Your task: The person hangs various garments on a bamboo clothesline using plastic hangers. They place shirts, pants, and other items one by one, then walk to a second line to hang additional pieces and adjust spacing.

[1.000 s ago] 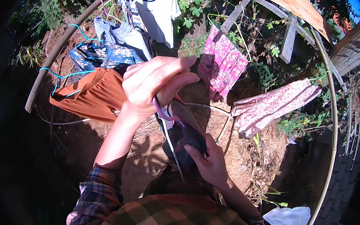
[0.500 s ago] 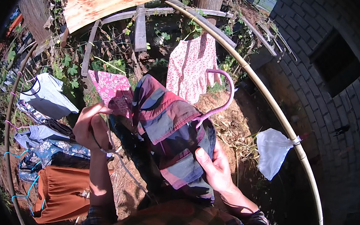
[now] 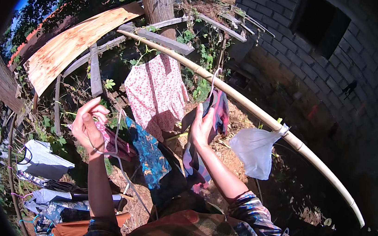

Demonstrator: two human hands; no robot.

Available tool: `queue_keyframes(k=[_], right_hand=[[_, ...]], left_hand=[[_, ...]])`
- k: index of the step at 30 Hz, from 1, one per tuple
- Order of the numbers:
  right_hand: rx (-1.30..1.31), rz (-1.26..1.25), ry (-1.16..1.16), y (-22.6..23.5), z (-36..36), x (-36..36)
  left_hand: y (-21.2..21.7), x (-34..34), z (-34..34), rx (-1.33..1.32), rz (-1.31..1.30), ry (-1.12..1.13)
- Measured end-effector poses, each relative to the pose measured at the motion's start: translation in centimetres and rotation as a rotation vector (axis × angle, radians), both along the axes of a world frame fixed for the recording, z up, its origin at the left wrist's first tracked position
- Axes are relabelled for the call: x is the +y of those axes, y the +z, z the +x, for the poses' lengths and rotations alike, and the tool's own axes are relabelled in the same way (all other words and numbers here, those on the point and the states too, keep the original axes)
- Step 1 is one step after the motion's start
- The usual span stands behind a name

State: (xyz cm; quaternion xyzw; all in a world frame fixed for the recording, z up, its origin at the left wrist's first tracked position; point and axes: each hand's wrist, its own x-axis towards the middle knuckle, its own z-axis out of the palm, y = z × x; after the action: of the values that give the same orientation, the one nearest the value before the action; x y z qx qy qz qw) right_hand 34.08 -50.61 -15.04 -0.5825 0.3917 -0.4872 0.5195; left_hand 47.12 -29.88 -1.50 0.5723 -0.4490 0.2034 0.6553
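Observation:
At the centre a dark plaid garment in pink, blue and black hangs from the bamboo pole by a pink hanger hook. My right hand, fingers stretched upward, lies against the garment's near side. To the left my left hand is raised with loosely bent fingers apart, gripping nothing. A thin grey wire hanger is looped at my left wrist. Between my arms hangs a blue floral cloth; how it is held up is hidden.
A pink-and-white floral dress hangs beyond my hands. A white plastic bag is tied to the pole at right. On the left, several clothes hang along a thin pole. A grey block wall stands at the far right.
The plaid garment has gone from between my hands onto the bamboo pole. My left hand has let go of its edge and loosened. The view has shifted to the right.

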Motion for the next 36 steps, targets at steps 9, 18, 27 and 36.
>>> queue_keyframes(k=[9,18,27,36], right_hand=[[0.320,-0.179,-0.210,-6.0,2.6,-4.4],[0.282,-0.118,0.738,1.7,5.4,9.7],[0.036,0.075,0.738,1.2,11.1,10.6],[0.160,-0.172,0.982,2.0,1.4,5.8]], left_hand=[[-0.4,-8.6,4.5,-0.036,0.161,-0.154],[-1.0,-16.6,8.2,-0.217,0.149,-0.441],[-0.6,-18.1,10.9,-0.255,0.318,-0.493],[-2.2,-13.5,16.0,0.134,0.848,-1.046]])
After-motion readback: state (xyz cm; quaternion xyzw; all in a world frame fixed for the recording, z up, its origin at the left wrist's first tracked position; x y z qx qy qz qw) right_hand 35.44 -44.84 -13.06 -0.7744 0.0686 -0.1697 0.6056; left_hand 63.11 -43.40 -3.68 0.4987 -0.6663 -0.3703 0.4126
